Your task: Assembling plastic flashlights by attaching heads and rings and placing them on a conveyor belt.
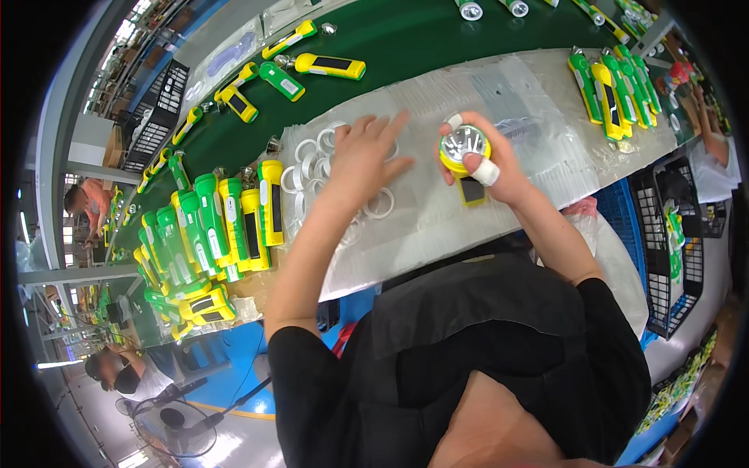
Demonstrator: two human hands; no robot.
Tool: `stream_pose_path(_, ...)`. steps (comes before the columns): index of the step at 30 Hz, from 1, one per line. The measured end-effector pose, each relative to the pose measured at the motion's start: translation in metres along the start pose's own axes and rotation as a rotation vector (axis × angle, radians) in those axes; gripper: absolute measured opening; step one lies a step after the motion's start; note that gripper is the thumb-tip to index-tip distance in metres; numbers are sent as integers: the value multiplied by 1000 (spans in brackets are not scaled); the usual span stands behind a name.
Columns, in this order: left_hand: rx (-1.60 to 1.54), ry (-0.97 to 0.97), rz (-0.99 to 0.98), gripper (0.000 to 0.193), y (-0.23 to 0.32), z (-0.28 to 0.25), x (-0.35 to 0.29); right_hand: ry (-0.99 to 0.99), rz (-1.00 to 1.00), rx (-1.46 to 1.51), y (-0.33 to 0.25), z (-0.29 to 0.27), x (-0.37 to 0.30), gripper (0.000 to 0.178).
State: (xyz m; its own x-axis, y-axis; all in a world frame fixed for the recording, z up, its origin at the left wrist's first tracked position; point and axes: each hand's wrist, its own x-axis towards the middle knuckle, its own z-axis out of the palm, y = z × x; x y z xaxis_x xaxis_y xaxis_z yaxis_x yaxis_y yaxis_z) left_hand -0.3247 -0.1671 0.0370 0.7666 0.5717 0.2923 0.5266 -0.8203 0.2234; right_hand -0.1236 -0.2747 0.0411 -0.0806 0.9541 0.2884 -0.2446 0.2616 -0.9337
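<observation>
My right hand [503, 164] grips a yellow and green flashlight [473, 192], its round silver reflector facing up. White tape wraps the thumb and a fingertip of that hand. My left hand [363, 160] hovers over or touches a group of white plastic rings [305, 150], its fingers spread apart; I cannot make out anything held in it. Some of the rings are hidden beneath that hand. One loose white ring [391, 205] lies just right of its wrist, on the plastic-covered worktop [421, 246].
Many green and yellow flashlights [207, 222] are stacked on the left, with another row [616, 93] at the far right. Beyond the worktop runs a green conveyor belt [406, 47] carrying more flashlights. Black crates [663, 257] stand at right; a fan [173, 421] is lower left. Other people work nearby.
</observation>
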Motion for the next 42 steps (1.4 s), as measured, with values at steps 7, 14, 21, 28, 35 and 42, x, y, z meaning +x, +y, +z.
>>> stream_pose_path(7, -194, 134, 127, 52, -12, -15, 9, 12, -32, 4, 9, -5, 5, 51)
stream_pose_path(14, -1025, 423, 89, 24, 45, -21, 14, 11, -15, -23, 10, -5, 14, 50)
stream_pose_path(21, -507, 407, 190, 33, 45, -30, 13, -21, -140, -110, 19, -9, 19, 45)
stream_pose_path(28, -453, 383, 247, 35, 52, -42, 15, -8, -201, -27, 13, -14, 17, 60)
stream_pose_path(35, -514, 291, 261, 40, 68, -35, 20, -183, -396, -971, -76, -51, 12, 44)
stream_pose_path(42, -623, 281, 225, 39, 88, -6, 36, -563, -97, -1283, -137, -38, 27, 37)
